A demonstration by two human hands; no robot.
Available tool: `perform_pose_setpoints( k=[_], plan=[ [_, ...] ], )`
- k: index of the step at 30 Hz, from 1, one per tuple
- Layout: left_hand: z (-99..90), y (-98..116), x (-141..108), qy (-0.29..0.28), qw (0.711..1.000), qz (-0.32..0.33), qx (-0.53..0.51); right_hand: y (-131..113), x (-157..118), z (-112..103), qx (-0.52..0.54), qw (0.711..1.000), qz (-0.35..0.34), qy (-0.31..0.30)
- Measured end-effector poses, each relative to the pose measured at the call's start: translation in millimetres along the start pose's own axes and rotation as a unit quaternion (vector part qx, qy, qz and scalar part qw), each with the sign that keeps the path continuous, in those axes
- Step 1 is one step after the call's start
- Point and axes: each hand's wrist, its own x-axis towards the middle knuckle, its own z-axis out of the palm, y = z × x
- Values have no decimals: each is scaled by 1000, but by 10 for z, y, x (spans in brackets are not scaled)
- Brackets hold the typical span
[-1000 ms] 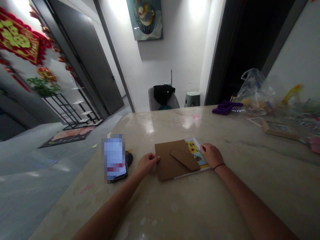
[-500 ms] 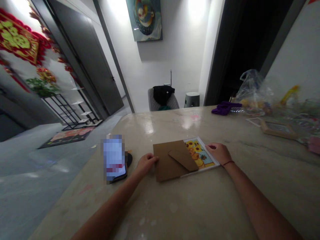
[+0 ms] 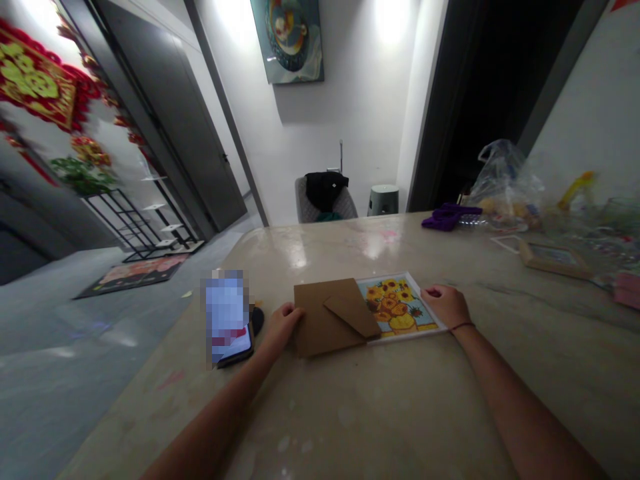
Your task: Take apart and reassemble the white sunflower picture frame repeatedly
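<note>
A brown cardboard backing (image 3: pixel 320 327) with a slanted stand flap partly overlaps a white-edged sunflower picture (image 3: pixel 395 310) on the table. My left hand (image 3: pixel 283 327) pinches the backing's left edge. At the picture's right edge, my right hand (image 3: pixel 450 307) has its fingers closed on the white border. The picture shows to the right of the backing, and its left part is hidden beneath it. Left of my left hand, a phone (image 3: pixel 230 320) with a lit, blurred-out screen leans on a round black stand (image 3: pixel 257 321).
Along the table's right side lie a wooden frame (image 3: pixel 555 259), a purple cloth item (image 3: pixel 447 217), a clear plastic bag (image 3: pixel 505 183) and a pink object (image 3: pixel 627 290). Beyond the far edge stand a chair (image 3: pixel 303 200) with black clothing and a grey-green stool (image 3: pixel 384 200).
My left hand and the backing have moved left, while my right hand and the picture have shifted slightly right. More of the sunflower picture shows now.
</note>
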Motion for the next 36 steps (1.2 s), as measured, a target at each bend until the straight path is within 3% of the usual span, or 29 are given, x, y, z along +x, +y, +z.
perform_pose_setpoints(
  k=[4,20,23,25,28,31,36],
  plan=[
    [-65,-21,38,16,998,-1,-61,-1,-1,-8,4,1000,-10,-2],
    [-65,-68,104,174,983,-41,-34,0,17,-71,-36,995,-48,-78],
    [-48,-77,105,178,981,-30,-75,-26,2,-68,-35,994,-50,-87],
    [-31,-84,92,160,984,12,-77,-39,-4,-71,-31,994,-51,-93],
    [4,-82,35,131,984,101,66,-47,-7,-81,-33,993,-56,-99],
    [37,-45,-51,120,942,154,271,-51,-7,-89,-49,992,-69,-90],
    [17,47,-155,77,888,196,409,-80,-16,-96,-37,993,-79,-74]
  ],
)
